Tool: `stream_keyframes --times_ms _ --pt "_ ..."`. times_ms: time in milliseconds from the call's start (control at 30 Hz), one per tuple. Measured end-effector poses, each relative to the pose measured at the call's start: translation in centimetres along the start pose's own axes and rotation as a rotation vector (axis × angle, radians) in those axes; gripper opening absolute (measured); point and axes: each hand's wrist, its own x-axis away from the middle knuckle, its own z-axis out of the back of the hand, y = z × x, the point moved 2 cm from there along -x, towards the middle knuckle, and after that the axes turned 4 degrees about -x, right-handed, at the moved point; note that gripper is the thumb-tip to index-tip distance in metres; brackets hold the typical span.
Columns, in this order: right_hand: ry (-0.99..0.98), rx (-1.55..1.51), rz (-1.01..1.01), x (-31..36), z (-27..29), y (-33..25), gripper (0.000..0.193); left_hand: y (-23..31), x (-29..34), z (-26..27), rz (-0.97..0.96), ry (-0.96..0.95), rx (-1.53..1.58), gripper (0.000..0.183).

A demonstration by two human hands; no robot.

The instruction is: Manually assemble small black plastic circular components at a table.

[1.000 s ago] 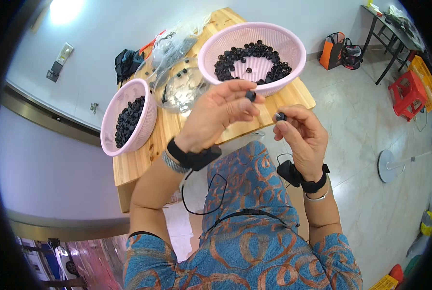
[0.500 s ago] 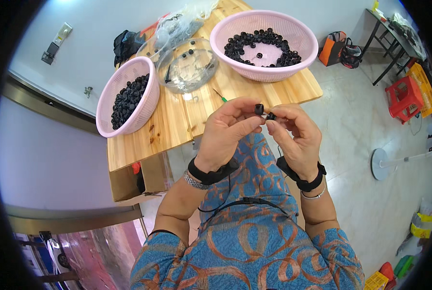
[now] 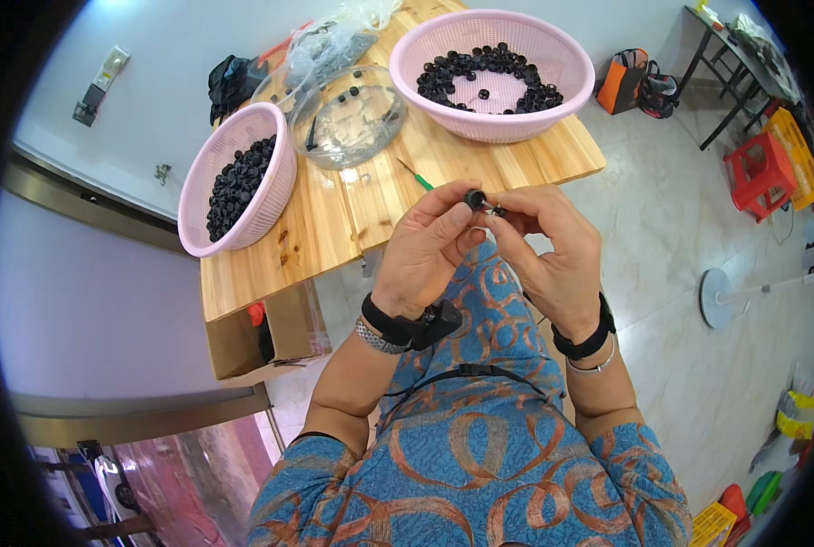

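My left hand (image 3: 430,246) pinches a small round black part (image 3: 475,198), hollow at the end turned toward me. Between the thumb and fingers of my right hand (image 3: 553,251) is a smaller black piece (image 3: 497,211), held right beside the first one. Whether the two pieces touch is too small to tell. Both hands are in front of the table's near edge, above my lap. A green-handled pointed tool (image 3: 416,174) lies on the wooden table (image 3: 334,228) just beyond my left fingers.
A pink basket (image 3: 284,187) full of small black parts leans at the table's left; a wider pink basket (image 3: 566,68) with more stands at the back right. Between them sits a clear round tray (image 3: 348,150) with a few pieces. A red stool (image 3: 761,173) stands on the right.
The black part in my left hand has turned so that its hollow end shows. Both hands have shifted slightly left, with the right fingers closer to the left ones.
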Motion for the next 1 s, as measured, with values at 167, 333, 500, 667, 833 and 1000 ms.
stream_keyframes --times_ms 167,333,500,667,833,1000 --pt "-0.029 0.072 0.030 0.0 -0.1 0.0 0.017 0.0 0.2 0.0 -0.045 0.027 -0.117 0.026" --pt "-0.030 0.110 0.062 0.1 -0.1 -0.1 0.017 -0.1 0.3 -0.2 -0.060 0.036 -0.146 0.026" --pt "-0.055 0.175 0.078 0.3 0.1 -0.1 0.016 -0.1 0.5 -0.5 -0.102 0.045 -0.233 0.028" --pt "-0.063 0.216 0.095 0.4 0.1 -0.4 0.016 0.2 0.9 -0.8 -0.160 0.081 -0.357 0.029" --pt "-0.064 0.226 0.133 0.5 -0.2 -0.4 0.017 0.5 1.4 -0.7 -0.150 0.098 -0.377 0.029" --pt "-0.072 0.104 -0.034 0.8 -0.3 0.0 0.016 0.7 1.7 -0.4 -0.146 0.096 -0.366 0.029"
